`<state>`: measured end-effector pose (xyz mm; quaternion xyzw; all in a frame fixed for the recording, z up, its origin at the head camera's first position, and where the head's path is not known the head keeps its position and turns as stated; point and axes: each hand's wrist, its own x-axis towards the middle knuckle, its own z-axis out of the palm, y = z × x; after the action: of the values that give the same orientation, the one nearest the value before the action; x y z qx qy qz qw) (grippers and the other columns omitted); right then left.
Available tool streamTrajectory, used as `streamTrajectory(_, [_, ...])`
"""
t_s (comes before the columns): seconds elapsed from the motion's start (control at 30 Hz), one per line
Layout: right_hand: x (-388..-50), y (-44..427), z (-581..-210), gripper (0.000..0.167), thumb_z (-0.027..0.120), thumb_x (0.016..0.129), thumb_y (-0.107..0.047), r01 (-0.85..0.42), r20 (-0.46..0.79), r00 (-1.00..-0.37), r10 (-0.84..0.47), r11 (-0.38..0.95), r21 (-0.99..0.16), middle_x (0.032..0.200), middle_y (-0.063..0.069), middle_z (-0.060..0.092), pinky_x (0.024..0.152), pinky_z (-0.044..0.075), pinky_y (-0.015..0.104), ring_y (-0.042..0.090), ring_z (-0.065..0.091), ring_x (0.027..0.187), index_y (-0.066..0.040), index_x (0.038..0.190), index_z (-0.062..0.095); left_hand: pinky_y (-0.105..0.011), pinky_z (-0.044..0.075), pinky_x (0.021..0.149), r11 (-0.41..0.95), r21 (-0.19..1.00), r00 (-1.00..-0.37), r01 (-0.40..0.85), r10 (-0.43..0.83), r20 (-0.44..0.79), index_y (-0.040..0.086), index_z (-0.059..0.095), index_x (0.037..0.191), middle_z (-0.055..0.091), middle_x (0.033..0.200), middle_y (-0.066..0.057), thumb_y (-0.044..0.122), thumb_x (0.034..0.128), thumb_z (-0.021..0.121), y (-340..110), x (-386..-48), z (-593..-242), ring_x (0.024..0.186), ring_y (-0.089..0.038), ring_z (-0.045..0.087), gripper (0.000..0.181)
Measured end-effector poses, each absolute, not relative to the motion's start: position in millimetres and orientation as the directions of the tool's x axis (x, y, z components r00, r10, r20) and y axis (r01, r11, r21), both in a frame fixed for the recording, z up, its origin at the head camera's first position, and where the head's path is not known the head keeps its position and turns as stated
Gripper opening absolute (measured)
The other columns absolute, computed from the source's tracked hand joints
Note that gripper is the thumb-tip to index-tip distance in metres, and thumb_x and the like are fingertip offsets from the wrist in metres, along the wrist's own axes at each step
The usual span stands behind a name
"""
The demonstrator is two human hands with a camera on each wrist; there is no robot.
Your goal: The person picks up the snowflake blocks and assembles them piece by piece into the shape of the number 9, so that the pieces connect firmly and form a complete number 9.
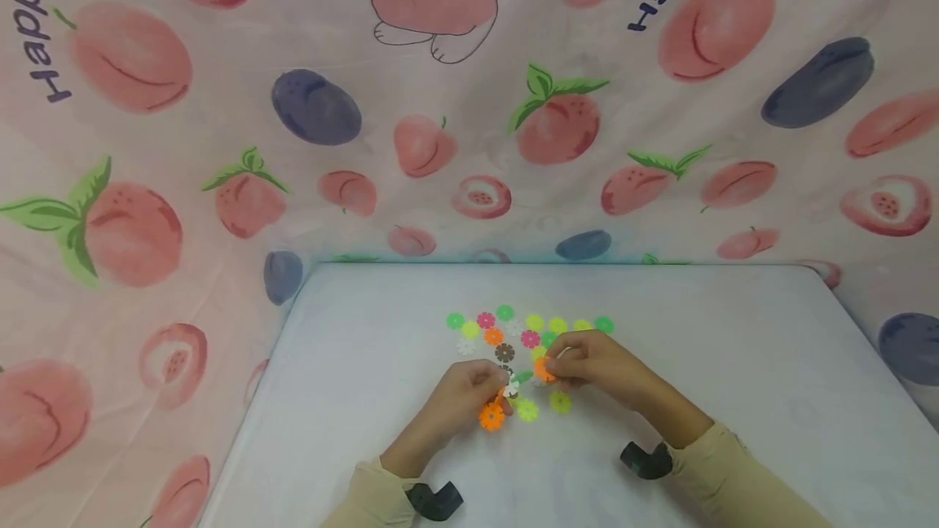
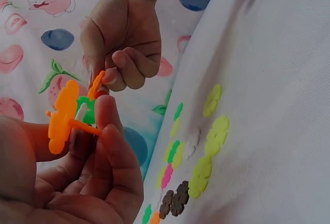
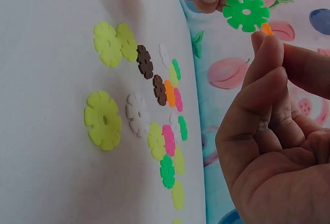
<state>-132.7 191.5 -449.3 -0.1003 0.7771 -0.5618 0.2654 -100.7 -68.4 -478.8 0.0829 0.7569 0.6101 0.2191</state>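
Note:
My left hand (image 1: 469, 391) pinches a small joined piece of notched plastic snowflake discs. It has an orange disc (image 1: 491, 416), a white disc (image 1: 511, 385) and a green disc (image 3: 247, 13). Facing it, my right hand (image 1: 597, 367) pinches another orange disc (image 2: 96, 86) between thumb and fingertips. That disc meets the green one's edge in both wrist views; whether the notches are linked I cannot tell. In the right wrist view, fingertips cover most of the right-hand orange disc. Both hands are held above the white table (image 1: 352, 398).
Loose discs lie flat beyond and beneath the hands: several yellow ones (image 3: 102, 121), brown discs (image 2: 180, 198), a pink disc (image 1: 486, 321), green discs (image 1: 456, 321) and white ones (image 3: 137, 115). A fruit-printed cloth (image 1: 440, 104) hangs behind the table's far edge.

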Motion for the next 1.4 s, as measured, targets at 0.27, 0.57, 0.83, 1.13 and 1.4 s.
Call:
streamTrajectory(0.27, [-130.8,188.8,-444.4,0.027,0.074,0.094,-0.025,0.137,-0.297,-0.835,-0.464,0.347,-0.928,0.081,0.015,0.073,0.077,0.057,0.038,0.021,0.065,0.071,0.0,0.101,0.068,-0.02,0.048,0.062,0.235,0.965,-0.894,-0.118,0.397,-0.206,0.008,0.071,0.096,0.071,0.073,-0.004,0.03,0.1029,0.061,-67.4,-101.4,-477.9,0.071,-0.014,0.063,0.025])
streamTrajectory(0.57, [-128.2,188.9,-441.5,0.026,0.072,0.096,-0.02,0.139,-0.291,-0.829,-0.477,0.328,-0.935,0.082,0.014,0.073,0.076,0.059,0.039,0.02,0.065,0.072,0.003,0.104,0.064,-0.02,0.048,0.062,0.209,0.97,-0.89,-0.121,0.409,-0.199,0.007,0.07,0.096,0.069,0.072,-0.004,0.028,0.1029,0.061,-65.6,-101.2,-478.3,0.07,-0.014,0.063,0.024])
streamTrajectory(0.83, [-127.3,188.9,-443.0,0.023,0.07,0.097,-0.018,0.146,-0.298,-0.822,-0.486,0.325,-0.934,0.083,0.015,0.072,0.076,0.058,0.037,0.023,0.065,0.074,0.003,0.104,0.063,-0.018,0.048,0.061,0.193,0.973,-0.881,-0.125,0.429,-0.198,0.004,0.068,0.097,0.069,0.072,-0.003,0.025,0.1041,0.059,-64.2,-100.3,-476.5,0.069,-0.012,0.061,0.024])
streamTrajectory(1.13, [-125.8,191.5,-443.1,0.023,0.069,0.098,-0.018,0.187,-0.318,-0.804,-0.502,0.295,-0.937,0.084,0.012,0.07,0.079,0.06,0.038,0.025,0.065,0.076,0.003,0.106,0.061,-0.018,0.046,0.06,0.154,0.98,-0.867,-0.123,0.464,-0.182,-0.002,0.063,0.096,0.07,0.075,-0.009,0.017,0.1049,0.056,-61.2,-98.4,-473.4,0.07,-0.013,0.063,0.022])
streamTrajectory(1.4, [-126.6,192.2,-444.8,0.023,0.067,0.099,-0.017,0.189,-0.301,-0.785,-0.541,0.254,-0.949,0.081,0.009,0.07,0.074,0.059,0.035,0.023,0.064,0.074,0.003,0.106,0.059,-0.019,0.049,0.063,0.133,0.98,-0.861,-0.15,0.47,-0.196,-0.002,0.064,0.1,0.07,0.077,-0.01,0.018,0.1053,0.055,-61.3,-97.7,-471.4,0.072,-0.014,0.064,0.023])
